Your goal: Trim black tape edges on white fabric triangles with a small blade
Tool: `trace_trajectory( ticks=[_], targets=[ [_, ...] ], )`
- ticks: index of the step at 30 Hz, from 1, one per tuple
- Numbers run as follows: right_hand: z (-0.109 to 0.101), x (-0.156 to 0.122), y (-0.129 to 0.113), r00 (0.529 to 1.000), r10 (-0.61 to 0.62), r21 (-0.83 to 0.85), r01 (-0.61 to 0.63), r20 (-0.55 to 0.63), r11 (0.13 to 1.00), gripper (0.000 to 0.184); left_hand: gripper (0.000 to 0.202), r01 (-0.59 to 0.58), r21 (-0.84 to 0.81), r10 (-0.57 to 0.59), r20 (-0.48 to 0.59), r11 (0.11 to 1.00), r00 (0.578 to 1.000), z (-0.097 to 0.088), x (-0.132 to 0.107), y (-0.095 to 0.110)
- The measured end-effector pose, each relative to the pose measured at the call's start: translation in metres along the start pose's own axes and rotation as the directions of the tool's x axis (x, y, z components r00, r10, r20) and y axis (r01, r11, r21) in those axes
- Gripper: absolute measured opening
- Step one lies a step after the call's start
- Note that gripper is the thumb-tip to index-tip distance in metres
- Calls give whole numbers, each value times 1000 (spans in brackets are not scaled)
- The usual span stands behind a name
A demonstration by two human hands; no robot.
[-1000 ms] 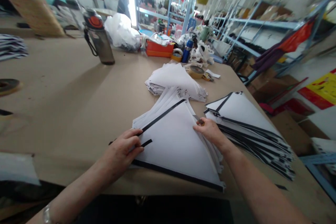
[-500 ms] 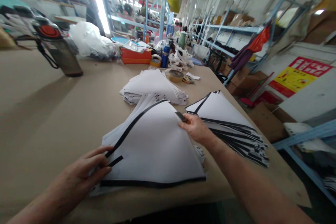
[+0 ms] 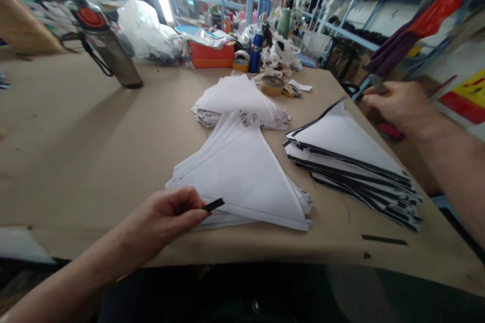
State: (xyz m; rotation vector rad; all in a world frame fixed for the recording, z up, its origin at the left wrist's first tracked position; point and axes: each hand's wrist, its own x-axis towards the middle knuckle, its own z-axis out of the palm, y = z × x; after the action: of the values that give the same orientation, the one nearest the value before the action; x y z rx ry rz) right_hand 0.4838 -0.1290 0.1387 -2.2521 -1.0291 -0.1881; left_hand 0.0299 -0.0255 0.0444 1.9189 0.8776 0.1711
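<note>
My left hand (image 3: 172,214) pinches a short black strip (image 3: 214,205) by one end, its free end pointing right. Just behind and below that strip is a fanned pile of plain white panels (image 3: 246,166). My right hand (image 3: 405,103) is raised past the table's right edge, fingers curled around a small dark grey flat tool (image 3: 379,85) whose kind I cannot make out. Between the hands lies a pile of white panels with black edging (image 3: 348,133); the right hand is apart from it.
Another pile of white panels (image 3: 238,93) lies farther back. Behind it are a tape roll (image 3: 272,86), a blue bottle (image 3: 255,53) and an orange box (image 3: 211,54). A grey drinking bottle (image 3: 113,50) stands at left. A loose black strip (image 3: 384,239) lies near the front edge.
The black-edged panel has left the near pile, and plain panels show there. A black-edged panel tops the right pile. My right hand has moved right and away; my left now holds only the strip.
</note>
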Motion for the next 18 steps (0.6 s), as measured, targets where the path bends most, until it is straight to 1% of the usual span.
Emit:
trace_trajectory(
  ticks=[1, 2, 3, 4, 5, 6, 8, 10, 13, 15, 18],
  targets=[
    [18, -25, -12, 996, -22, 66, 17, 81, 998, 21, 27, 22, -68, -18, 56, 997, 998, 8, 2, 5],
    [36, -54, -27, 974, -33, 208, -14, 222, 978, 27, 24, 61, -121, -49, 101, 991, 994, 15, 4, 10],
    [53, -85, -41, 929, -54, 328, -74, 366, 942, 29, 21, 110, -166, -85, 151, 980, 985, 22, 7, 14],
    [69, -116, -55, 872, -114, 437, -122, 476, 891, 29, 18, 152, -199, -117, 179, 968, 977, 27, 8, 17],
    [81, -145, -67, 804, -171, 500, -174, 569, 848, 28, 16, 188, -220, -144, 203, 957, 969, 32, 10, 19],
    [92, -171, -76, 749, -211, 541, -226, 628, 810, 28, 15, 211, -233, -160, 220, 949, 962, 35, 11, 21],
    [106, -208, -86, 675, -250, 576, -312, 694, 756, 29, 15, 223, -226, -170, 231, 948, 958, 39, 12, 24],
    [115, -226, -87, 644, -224, 563, -385, 731, 731, 30, 14, 215, -180, -171, 229, 960, 958, 41, 14, 25],
    [122, -233, -85, 620, -211, 559, -443, 756, 701, 24, 14, 205, -139, -170, 231, 969, 958, 43, 16, 25],
    [122, -233, -87, 620, -241, 580, -431, 747, 691, 16, 14, 196, -134, -161, 235, 971, 958, 45, 19, 25],
    [118, -233, -90, 644, -256, 600, -396, 721, 695, 12, 13, 177, -139, -139, 248, 974, 959, 46, 22, 23]
  ],
)
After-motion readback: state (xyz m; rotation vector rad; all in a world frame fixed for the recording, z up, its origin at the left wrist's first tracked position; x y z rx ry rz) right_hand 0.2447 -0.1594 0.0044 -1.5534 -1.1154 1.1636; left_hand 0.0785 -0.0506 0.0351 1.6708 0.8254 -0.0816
